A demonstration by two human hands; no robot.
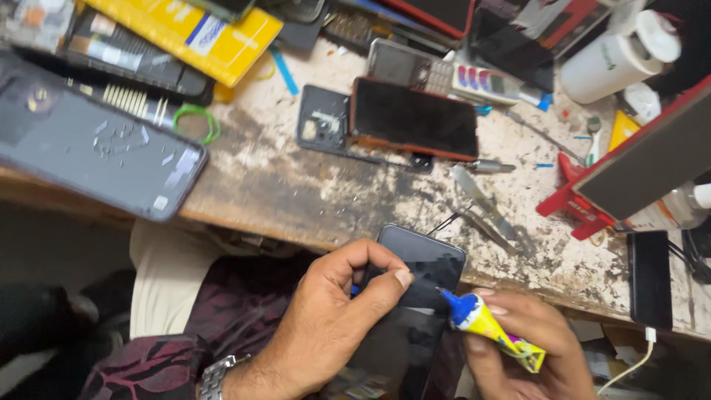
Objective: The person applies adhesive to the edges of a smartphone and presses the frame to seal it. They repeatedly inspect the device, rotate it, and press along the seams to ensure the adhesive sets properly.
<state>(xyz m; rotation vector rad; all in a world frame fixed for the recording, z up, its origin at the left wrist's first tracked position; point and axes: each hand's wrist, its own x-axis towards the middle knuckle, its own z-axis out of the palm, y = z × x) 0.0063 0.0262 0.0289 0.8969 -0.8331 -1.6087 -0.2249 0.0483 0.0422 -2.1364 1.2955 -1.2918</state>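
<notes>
My left hand [326,318] grips a black smartphone [422,259] by its left edge, thumb pressed on the dark glass, holding it over my lap at the bench's front edge. My right hand [526,344] squeezes a small yellow glue tube [492,326] with a blue nozzle, whose tip touches the phone's right edge. A metal watch sits on my left wrist.
The worn wooden bench [296,185] carries a phone with an orange rim [415,118], a black back cover [324,118], a large dark tablet back [89,148], tweezers [485,211], a keypad phone [404,67], a white bottle [618,55], a red stand [578,200] and a charging phone [650,278].
</notes>
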